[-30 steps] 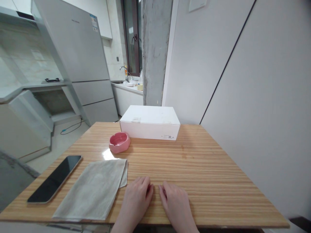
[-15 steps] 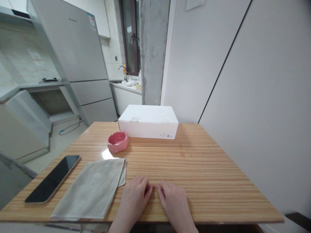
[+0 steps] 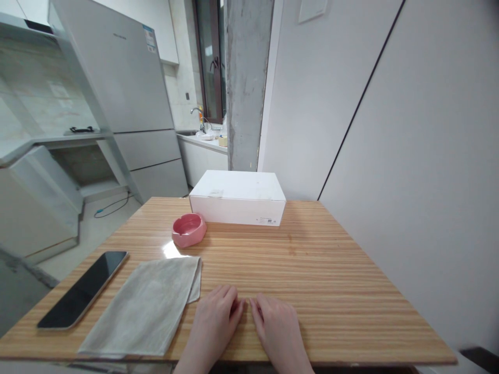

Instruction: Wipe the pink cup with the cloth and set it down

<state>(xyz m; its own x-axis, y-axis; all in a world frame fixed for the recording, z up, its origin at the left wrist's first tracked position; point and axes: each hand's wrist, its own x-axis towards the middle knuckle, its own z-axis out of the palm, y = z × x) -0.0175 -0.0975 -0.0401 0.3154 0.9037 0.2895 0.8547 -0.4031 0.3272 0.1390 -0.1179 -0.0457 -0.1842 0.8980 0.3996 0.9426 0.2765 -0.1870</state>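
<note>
Two bare forearms (image 3: 196,358), smooth and slim, with uncovered wrists (image 3: 205,340) and slender, bare fingers (image 3: 230,293)

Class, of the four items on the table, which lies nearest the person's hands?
The grey cloth: it lies beside the left hand, whereas the black phone lies farther left, and the pink dish and white box stand farther back.

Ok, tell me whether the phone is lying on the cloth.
No, the phone lies directly on the wooden table, left of the cloth, with bare wood showing between them.
</note>
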